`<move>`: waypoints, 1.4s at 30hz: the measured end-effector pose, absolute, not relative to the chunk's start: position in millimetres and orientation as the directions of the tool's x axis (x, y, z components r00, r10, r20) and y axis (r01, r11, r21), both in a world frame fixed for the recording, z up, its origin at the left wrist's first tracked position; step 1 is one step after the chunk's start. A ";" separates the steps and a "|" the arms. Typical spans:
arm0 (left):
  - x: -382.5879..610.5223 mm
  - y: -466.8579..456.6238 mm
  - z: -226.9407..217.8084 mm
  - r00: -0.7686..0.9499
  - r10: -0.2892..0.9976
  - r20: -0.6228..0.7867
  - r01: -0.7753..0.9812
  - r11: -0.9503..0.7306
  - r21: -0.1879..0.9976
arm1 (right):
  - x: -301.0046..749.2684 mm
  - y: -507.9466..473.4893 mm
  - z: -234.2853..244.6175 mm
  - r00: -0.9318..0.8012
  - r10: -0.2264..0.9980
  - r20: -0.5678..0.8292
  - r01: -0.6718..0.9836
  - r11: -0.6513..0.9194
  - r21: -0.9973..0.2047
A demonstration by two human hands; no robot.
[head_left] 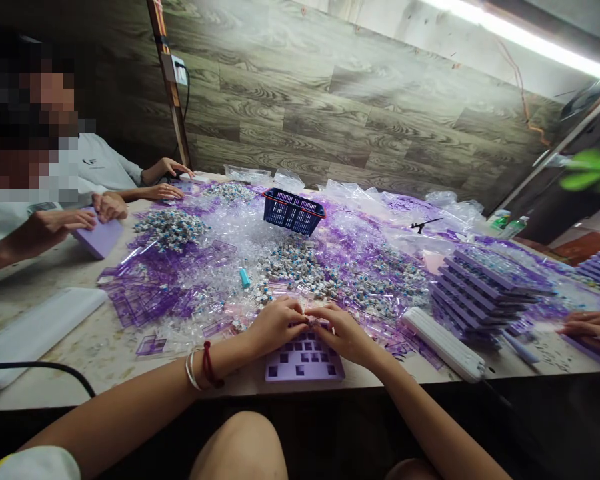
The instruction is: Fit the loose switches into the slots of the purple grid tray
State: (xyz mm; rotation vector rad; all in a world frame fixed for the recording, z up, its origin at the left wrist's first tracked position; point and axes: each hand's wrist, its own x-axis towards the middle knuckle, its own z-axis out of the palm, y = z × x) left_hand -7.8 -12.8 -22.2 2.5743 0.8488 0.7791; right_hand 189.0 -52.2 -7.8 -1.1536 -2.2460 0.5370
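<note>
A lilac panel with square holes [304, 375] lies flat on the table's front edge, below both hands. My left hand [280, 327], with a red band and a pale band at its wrist, rests over the panel's upper part, fingers bent and pressed together. From the other side my right hand [339, 331] meets it, thumb and fingers pinched near the panel's top edge. Whatever sits between the fingertips is too small and covered to make out. Just beyond the hands spreads a heap of small grey-white parts with blue bits [297, 263].
A dark blue basket [294, 213] stands mid-table among transparent and purple plastic pieces. Stacked lilac panels [480, 293] and a white power strip [445, 343] are at right; a long white case [40, 333] is at left. Co-workers' hands [87, 223] work at left, another person's hand [593, 330] at right.
</note>
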 end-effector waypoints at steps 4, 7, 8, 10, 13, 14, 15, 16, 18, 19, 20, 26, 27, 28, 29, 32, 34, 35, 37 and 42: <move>-7.7 -14.3 -19.6 0.669 0.622 0.408 0.444 -0.774 0.452 | 189.4 -54.2 -3.2 -0.448 0.833 0.323 0.580 0.546 -0.604; -7.6 -14.7 -18.8 0.654 0.627 0.423 0.447 -0.772 0.452 | 191.0 -54.2 -1.6 -0.399 0.855 0.332 0.612 0.518 -0.597; -7.6 -14.4 -19.1 0.651 0.630 0.424 0.451 -0.770 0.452 | 191.5 -53.9 -1.6 -0.386 0.861 0.332 0.627 0.509 -0.590; -7.5 -13.3 -20.5 0.650 0.637 0.416 0.455 -0.763 0.458 | 192.0 -53.3 -1.7 -0.369 0.867 0.336 0.644 0.499 -0.579; -7.6 -11.3 -23.0 0.654 0.643 0.399 0.441 -0.752 0.490 | 191.1 -52.8 -1.7 -0.363 0.864 0.349 0.639 0.503 -0.582; -7.7 -10.7 -23.6 0.652 0.648 0.394 0.438 -0.746 0.502 | 190.4 -52.8 -1.7 -0.365 0.861 0.354 0.632 0.509 -0.584; -7.9 -10.3 -23.9 0.651 0.653 0.388 0.436 -0.740 0.513 | 189.6 -52.7 -1.8 -0.370 0.856 0.362 0.624 0.518 -0.585; -8.2 -10.1 -23.8 0.651 0.656 0.383 0.435 -0.735 0.520 | 188.8 -52.6 -2.0 -0.375 0.849 0.373 0.616 0.528 -0.584; -8.8 -10.3 -23.0 0.655 0.655 0.377 0.439 -0.736 0.515 | 187.2 -52.3 -2.8 -0.387 0.831 0.399 0.601 0.555 -0.575; -9.1 -10.7 -22.2 0.655 0.654 0.378 0.447 -0.739 0.504 | 186.4 -52.0 -3.4 -0.396 0.820 0.414 0.592 0.572 -0.568; -9.3 -11.3 -21.3 0.653 0.655 0.381 0.458 -0.742 0.489 | 185.7 -51.7 -4.1 -0.406 0.808 0.427 0.583 0.589 -0.560; -8.8 -16.0 -16.3 0.639 0.660 0.394 0.506 -0.747 0.431 | 183.2 -50.3 -7.3 -0.475 0.749 0.461 0.598 0.660 -0.455; -8.7 -16.3 -16.1 0.641 0.658 0.395 0.507 -0.750 0.425 | 183.2 -50.2 -7.7 -0.478 0.747 0.462 0.604 0.661 -0.445; -8.6 -16.4 -16.1 0.642 0.656 0.396 0.508 -0.752 0.420 | 183.4 -50.0 -8.3 -0.478 0.747 0.462 0.607 0.661 -0.440; -8.7 -16.3 -16.2 0.643 0.655 0.398 0.509 -0.753 0.417 | 183.7 -49.9 -8.9 -0.477 0.748 0.462 0.610 0.660 -0.439; -9.1 -15.4 -16.5 0.645 0.654 0.395 0.514 -0.754 0.409 | 185.1 -49.1 -11.4 -0.463 0.761 0.455 0.618 0.645 -0.449; -9.4 -15.1 -15.8 0.647 0.657 0.388 0.521 -0.752 0.404 | 186.1 -48.2 -13.2 -0.452 0.767 0.456 0.617 0.638 -0.461; -9.5 -15.2 -15.2 0.647 0.659 0.383 0.525 -0.749 0.403 | 186.5 -47.7 -13.9 -0.449 0.765 0.462 0.610 0.640 -0.467; -9.5 -15.5 -13.7 0.650 0.664 0.370 0.530 -0.745 0.405 | 187.1 -46.7 -14.8 -0.454 0.747 0.486 0.579 0.662 -0.476; -9.3 -15.4 -12.7 0.658 0.673 0.338 0.531 -0.733 0.424 | 187.3 -44.8 -14.2 -0.465 0.722 0.512 0.525 0.691 -0.497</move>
